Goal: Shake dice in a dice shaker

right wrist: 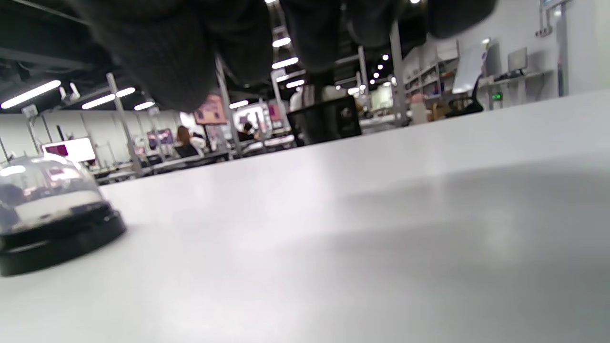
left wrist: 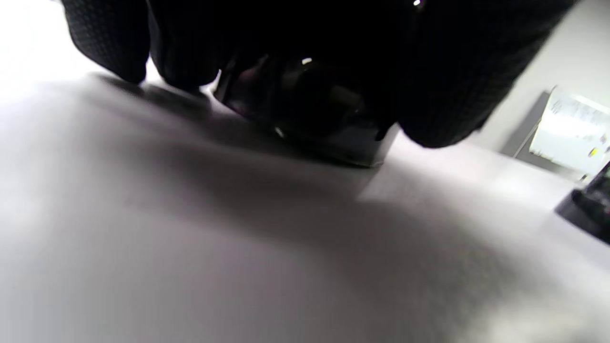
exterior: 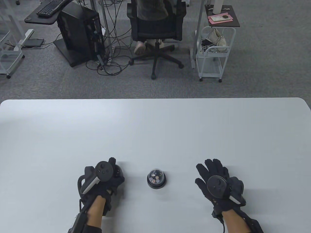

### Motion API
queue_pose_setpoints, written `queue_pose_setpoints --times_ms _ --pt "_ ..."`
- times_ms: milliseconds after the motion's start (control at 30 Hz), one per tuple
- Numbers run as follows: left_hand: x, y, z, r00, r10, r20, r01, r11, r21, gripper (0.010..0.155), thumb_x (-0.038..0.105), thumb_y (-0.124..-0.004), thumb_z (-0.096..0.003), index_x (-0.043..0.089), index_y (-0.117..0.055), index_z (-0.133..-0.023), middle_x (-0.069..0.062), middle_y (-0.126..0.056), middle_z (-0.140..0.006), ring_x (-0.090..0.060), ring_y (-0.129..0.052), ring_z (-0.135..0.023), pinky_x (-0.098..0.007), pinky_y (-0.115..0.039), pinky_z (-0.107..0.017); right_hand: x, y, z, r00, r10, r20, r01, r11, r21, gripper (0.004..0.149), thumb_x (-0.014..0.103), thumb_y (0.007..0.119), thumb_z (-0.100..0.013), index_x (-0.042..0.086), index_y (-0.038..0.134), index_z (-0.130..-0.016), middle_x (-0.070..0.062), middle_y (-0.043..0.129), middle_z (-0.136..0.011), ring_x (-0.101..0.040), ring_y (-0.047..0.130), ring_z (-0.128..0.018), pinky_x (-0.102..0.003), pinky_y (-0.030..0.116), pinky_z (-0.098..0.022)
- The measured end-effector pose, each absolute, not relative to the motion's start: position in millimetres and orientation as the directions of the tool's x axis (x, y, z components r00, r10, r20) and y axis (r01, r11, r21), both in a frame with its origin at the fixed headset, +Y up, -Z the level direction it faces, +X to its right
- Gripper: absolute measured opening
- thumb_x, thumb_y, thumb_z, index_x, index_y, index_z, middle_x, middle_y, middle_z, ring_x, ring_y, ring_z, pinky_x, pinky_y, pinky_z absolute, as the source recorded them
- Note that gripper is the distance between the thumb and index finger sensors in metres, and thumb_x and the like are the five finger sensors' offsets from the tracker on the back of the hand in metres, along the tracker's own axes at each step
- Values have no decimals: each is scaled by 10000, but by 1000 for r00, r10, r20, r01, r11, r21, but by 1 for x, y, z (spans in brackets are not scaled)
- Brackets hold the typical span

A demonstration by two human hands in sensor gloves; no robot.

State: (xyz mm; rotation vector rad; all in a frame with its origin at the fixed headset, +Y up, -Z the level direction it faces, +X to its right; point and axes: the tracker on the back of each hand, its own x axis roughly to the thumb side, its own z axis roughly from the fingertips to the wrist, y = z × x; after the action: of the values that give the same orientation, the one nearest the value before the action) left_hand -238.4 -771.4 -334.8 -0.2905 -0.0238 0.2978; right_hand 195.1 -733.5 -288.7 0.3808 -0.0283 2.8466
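From the table view, a domed dice shaker (exterior: 156,179) is seen untouched on the table (exterior: 155,126) between the hands; the right hand (exterior: 217,180) lies flat, open.

In the left wrist view, the left hand (left wrist: 295,57) is cupped over a second dark dome (left wrist: 310,119), which could skid if pressed off-centre.

The right wrist view shows nothing held.

A shaker (exterior: 156,179) stands upright on the table (exterior: 155,131), near its front edge: a round black base under a clear dome. Several small dice (exterior: 155,178) lie inside the dome, white with dark and red marks. A second shaker (left wrist: 314,114), dark and glossy, sits on the table to the left of the first, well apart, mostly covered.
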Motion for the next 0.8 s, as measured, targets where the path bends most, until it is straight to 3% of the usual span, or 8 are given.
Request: queue_pose_setpoints --times_ms 200,467,600,800 --pt "-239 -762 -332 961 277 1 -266 926 -269 925 615 -810 -508 323 -178 -1117 -258 -397 -1152 -562 -488 -1007 -677 -542 -684 189 -730 -292 -932 253 260 -257 -966 21 588 438 766 -586 234 587 -1107 -229 477 -1144 -539 396 -1061 -736 471 -705" --pt "-240 -716 -314 930 335 154 -331 942 -50 841 617 -775 -512 300 -306 -1133 -238 -403 -1163 -550 -431 -1035 -716 -483 -680 181 -708 -301 -938 238 253 -254 -967 -32 595 441 760 -589 237 572 -1115 -230 468 -1149 -528 382 -1071 -738 458 -711" --pt "-244 -701 -304 949 236 207 -244 970 13 834 642 -753 -511 303 -318 -1136 -226 -384 -1176 -547 -372 -1052 -735 -442 -678 174 -700 -304 -938 233 256 -260 -963 -73 605 449 757 -591 239 557 -1122 -227 451 -1156 -520 356 -1078 -745 443 -711" --pt "-248 -714 -297 959 173 226 -187 982 41 853 683 -718 -508 313 -283 -1141 -216 -287 -1197 -540 -237 -1057 -755 -349 -669 162 -711 -306 -943 195 270 -227 -970 -92 650 490 733 -595 263 481 -1149 -224 382 -1178 -508 272 -1083 -756 392 -712"
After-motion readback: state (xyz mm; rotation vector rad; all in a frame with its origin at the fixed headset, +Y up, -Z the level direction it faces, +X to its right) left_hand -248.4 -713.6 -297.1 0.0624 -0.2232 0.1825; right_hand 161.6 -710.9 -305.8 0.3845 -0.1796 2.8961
